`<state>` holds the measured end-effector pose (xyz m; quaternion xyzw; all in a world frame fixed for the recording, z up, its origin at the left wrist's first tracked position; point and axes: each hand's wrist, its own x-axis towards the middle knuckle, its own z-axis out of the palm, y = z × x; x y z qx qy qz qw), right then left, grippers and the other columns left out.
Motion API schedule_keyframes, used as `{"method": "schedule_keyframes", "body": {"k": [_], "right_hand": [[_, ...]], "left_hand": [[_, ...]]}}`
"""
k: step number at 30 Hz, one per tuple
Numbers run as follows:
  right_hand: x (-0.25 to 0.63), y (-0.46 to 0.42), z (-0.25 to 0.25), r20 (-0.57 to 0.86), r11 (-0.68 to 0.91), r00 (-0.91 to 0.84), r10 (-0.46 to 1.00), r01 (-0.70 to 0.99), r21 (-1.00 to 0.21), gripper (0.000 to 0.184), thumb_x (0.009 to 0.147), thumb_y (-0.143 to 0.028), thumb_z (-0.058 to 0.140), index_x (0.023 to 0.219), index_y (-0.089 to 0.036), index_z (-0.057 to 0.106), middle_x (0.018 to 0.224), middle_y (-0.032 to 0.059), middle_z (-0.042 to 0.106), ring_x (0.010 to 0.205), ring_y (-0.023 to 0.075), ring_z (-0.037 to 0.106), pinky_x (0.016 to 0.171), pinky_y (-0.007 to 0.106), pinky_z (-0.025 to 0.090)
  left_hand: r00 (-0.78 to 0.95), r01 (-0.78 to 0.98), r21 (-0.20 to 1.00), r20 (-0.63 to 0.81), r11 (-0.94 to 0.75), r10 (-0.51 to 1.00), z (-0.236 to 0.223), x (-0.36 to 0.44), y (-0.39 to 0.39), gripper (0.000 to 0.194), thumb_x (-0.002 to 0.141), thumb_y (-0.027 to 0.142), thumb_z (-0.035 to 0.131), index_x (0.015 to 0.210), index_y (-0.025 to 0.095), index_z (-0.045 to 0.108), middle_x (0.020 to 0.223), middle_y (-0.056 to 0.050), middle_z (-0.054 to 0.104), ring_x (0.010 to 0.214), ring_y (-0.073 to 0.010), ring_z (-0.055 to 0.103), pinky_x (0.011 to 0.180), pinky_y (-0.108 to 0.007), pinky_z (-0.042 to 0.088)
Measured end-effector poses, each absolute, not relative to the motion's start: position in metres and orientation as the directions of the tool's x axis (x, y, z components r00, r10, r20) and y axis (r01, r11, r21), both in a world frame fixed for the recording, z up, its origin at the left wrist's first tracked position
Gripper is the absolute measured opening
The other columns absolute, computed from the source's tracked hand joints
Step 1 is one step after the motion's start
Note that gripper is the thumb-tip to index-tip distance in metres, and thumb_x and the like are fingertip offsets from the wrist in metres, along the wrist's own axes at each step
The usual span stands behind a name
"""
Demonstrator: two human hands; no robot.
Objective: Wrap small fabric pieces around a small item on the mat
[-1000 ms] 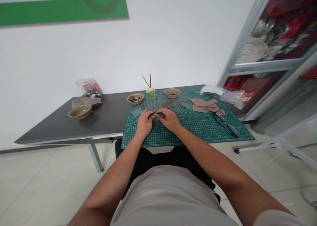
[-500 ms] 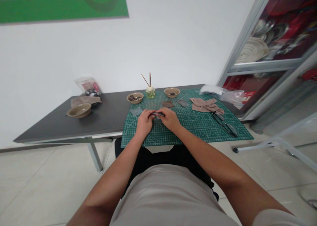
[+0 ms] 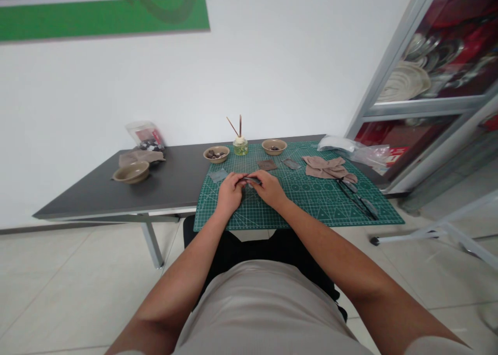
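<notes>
Over the green cutting mat (image 3: 295, 204), my left hand (image 3: 231, 191) and my right hand (image 3: 270, 190) meet, fingers closed on a thin, flat, dark piece (image 3: 253, 179). Its kind is too small and too covered by fingers to tell. Just beyond my left hand lies a pale grey, flat piece (image 3: 218, 175). A brown flat piece (image 3: 266, 165) and a grey one (image 3: 291, 163) rest behind my right hand. Two tan bowls stand at the mat's back, the left bowl (image 3: 210, 160) and the right bowl (image 3: 268, 151), both with small dark objects inside.
Between the bowls stands a reed diffuser (image 3: 240, 147). On the right lie a brown cloth (image 3: 324, 167), eyeglasses (image 3: 360, 199) and a clear plastic bag (image 3: 354, 148). Another tan bowl (image 3: 131, 174), a cloth and a clear pouch (image 3: 144, 136) are at the left. A glass-door cabinet (image 3: 412, 108) borders the right.
The whole view has shifted slightly, so things appear a little further right. Both hands keep hold of the dark piece, with hardly any change in their position over the mat.
</notes>
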<state>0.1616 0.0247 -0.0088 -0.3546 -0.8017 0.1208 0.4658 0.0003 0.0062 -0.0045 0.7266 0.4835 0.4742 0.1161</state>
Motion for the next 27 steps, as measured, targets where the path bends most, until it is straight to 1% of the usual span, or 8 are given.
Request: {"method": "schedule_keyframes", "body": {"k": [3, 6, 11, 14, 20, 27], "right_hand": [[0.1616, 0.0243, -0.0074, 0.651, 0.72, -0.332, 0.682, 0.46, -0.52, 0.012, 0.091, -0.027, 0.056, 0.092, -0.021, 0.066, 0.09, 0.0045, 0.068, 0.084, 0.0183, 0.062, 0.078, 0.031, 0.047], [0.1617, 0.0233, -0.0065, 0.654, 0.709, -0.31, 0.69, 0.472, -0.524, 0.012, 0.091, -0.029, 0.058, 0.088, -0.02, 0.065, 0.086, 0.0042, 0.068, 0.082, 0.0181, 0.062, 0.077, 0.03, 0.047], [0.1614, 0.0232, -0.0067, 0.658, 0.72, -0.322, 0.68, 0.46, -0.519, 0.012, 0.092, -0.029, 0.055, 0.092, -0.021, 0.065, 0.091, 0.0052, 0.068, 0.086, 0.0187, 0.062, 0.079, 0.031, 0.046], [0.1616, 0.0235, -0.0074, 0.662, 0.729, -0.333, 0.671, 0.457, -0.509, 0.012, 0.092, -0.028, 0.055, 0.091, -0.021, 0.064, 0.09, 0.0052, 0.068, 0.085, 0.0191, 0.062, 0.079, 0.032, 0.047], [0.1613, 0.0242, -0.0096, 0.678, 0.729, -0.311, 0.666, 0.465, -0.503, 0.011, 0.092, -0.029, 0.056, 0.091, -0.021, 0.064, 0.09, 0.005, 0.068, 0.086, 0.0192, 0.062, 0.079, 0.031, 0.047], [0.1601, 0.0251, -0.0101, 0.667, 0.731, -0.331, 0.668, 0.461, -0.503, 0.013, 0.093, -0.028, 0.054, 0.092, -0.02, 0.064, 0.091, 0.0058, 0.067, 0.086, 0.0195, 0.062, 0.08, 0.032, 0.047]], "left_hand": [[0.086, 0.587, 0.631, 0.575, -0.507, 0.814, -0.0039, 0.0001, 0.0054, 0.028, 0.084, 0.008, 0.049, 0.1, 0.019, 0.07, 0.092, -0.004, 0.067, 0.087, -0.0164, 0.063, 0.084, -0.033, 0.052], [0.08, 0.592, 0.631, 0.572, -0.501, 0.816, -0.0039, -0.0002, 0.0049, 0.028, 0.084, 0.008, 0.049, 0.101, 0.019, 0.069, 0.092, -0.004, 0.067, 0.083, -0.0158, 0.062, 0.084, -0.033, 0.052], [0.078, 0.59, 0.637, 0.566, -0.496, 0.82, -0.0047, -0.0009, 0.0056, 0.03, 0.084, 0.009, 0.049, 0.101, 0.021, 0.07, 0.094, -0.004, 0.068, 0.088, -0.0168, 0.063, 0.086, -0.035, 0.052], [0.078, 0.591, 0.636, 0.567, -0.496, 0.82, -0.0048, -0.0009, 0.0055, 0.029, 0.084, 0.009, 0.049, 0.101, 0.021, 0.07, 0.093, -0.004, 0.068, 0.091, -0.0176, 0.063, 0.087, -0.035, 0.052], [0.081, 0.583, 0.636, 0.574, -0.506, 0.815, -0.0045, -0.0009, 0.0043, 0.029, 0.084, 0.008, 0.049, 0.101, 0.02, 0.07, 0.092, -0.004, 0.067, 0.081, -0.0157, 0.063, 0.083, -0.033, 0.053], [0.082, 0.584, 0.626, 0.587, -0.516, 0.805, -0.0038, -0.0006, 0.003, 0.029, 0.084, 0.007, 0.05, 0.101, 0.019, 0.069, 0.094, -0.004, 0.067, 0.089, -0.0167, 0.063, 0.086, -0.034, 0.052]]}}
